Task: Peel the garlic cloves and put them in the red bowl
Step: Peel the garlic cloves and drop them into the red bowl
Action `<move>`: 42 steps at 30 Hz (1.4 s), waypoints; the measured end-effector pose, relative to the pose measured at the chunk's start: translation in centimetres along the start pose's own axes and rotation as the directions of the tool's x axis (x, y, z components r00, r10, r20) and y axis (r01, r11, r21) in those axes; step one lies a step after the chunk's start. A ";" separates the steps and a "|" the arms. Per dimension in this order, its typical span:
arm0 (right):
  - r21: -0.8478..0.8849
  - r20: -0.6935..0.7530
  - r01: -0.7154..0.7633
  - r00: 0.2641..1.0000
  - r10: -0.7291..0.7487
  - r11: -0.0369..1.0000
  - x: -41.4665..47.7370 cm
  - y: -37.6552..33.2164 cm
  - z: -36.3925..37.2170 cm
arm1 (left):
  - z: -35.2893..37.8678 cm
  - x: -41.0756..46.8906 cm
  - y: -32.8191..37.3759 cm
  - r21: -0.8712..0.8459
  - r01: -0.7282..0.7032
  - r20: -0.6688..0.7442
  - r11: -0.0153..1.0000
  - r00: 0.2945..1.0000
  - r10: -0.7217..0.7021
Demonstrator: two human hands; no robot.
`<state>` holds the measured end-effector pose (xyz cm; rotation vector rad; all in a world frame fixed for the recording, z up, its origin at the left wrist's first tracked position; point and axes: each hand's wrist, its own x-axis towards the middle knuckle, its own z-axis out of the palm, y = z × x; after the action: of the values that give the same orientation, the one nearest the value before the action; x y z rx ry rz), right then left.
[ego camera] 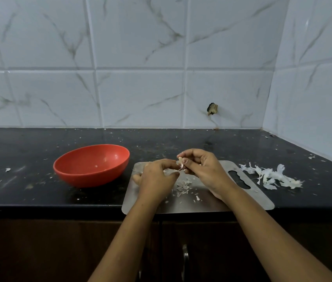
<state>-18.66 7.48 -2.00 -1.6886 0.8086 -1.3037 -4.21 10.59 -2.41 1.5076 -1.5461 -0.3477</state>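
I can't see any words, numbers, labels or signs to read here.

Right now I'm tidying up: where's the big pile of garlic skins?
In the head view, the skin pile lies on the black counter, right of the steel board.

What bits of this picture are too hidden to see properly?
Head view, garlic clove: mostly covered by the right hand.
Head view, red bowl: near wall hides part of its inside; specks there too small to name.
Head view, board: left hand covers what lies beneath.
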 end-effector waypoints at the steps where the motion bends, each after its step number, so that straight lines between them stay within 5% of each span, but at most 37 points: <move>1: 0.005 -0.012 -0.002 1.000 0.002 1.000 0.0 0.0 0.0 | 0.0 0.0 0.0 -0.028 0.017 -0.008 0.999 1.000 -0.017; 6: -0.035 -0.064 0.016 0.998 -0.018 0.999 0.1 0.1 0.1 | -0.1 -0.2 0.1 -0.390 0.027 0.029 0.920 0.999 -0.016; 12: -0.032 -0.060 0.031 0.998 -0.033 0.999 0.0 0.1 0.1 | 0.3 -0.1 -0.3 -0.350 -0.046 0.113 0.936 0.990 0.090; 16: -0.023 -0.054 0.047 0.997 -0.048 0.999 -0.2 -0.2 0.2 | 0.1 -0.2 -0.1 -0.281 -0.074 0.021 0.957 0.996 0.083; 26: -0.323 0.010 0.162 0.986 -0.167 0.932 -0.5 -0.1 0.3 | -0.3 -0.4 0.3 -0.099 -0.085 -0.051 0.992 0.996 0.080; 42: -0.454 -0.034 0.133 0.985 -0.167 0.881 -0.3 0.0 0.1 | -0.3 0.3 -0.4 -0.560 0.116 0.020 0.820 0.992 -0.127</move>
<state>-18.63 7.78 -2.15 -2.1128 1.1069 -1.3595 -3.69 10.39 -2.44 1.1313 -1.1862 -0.7887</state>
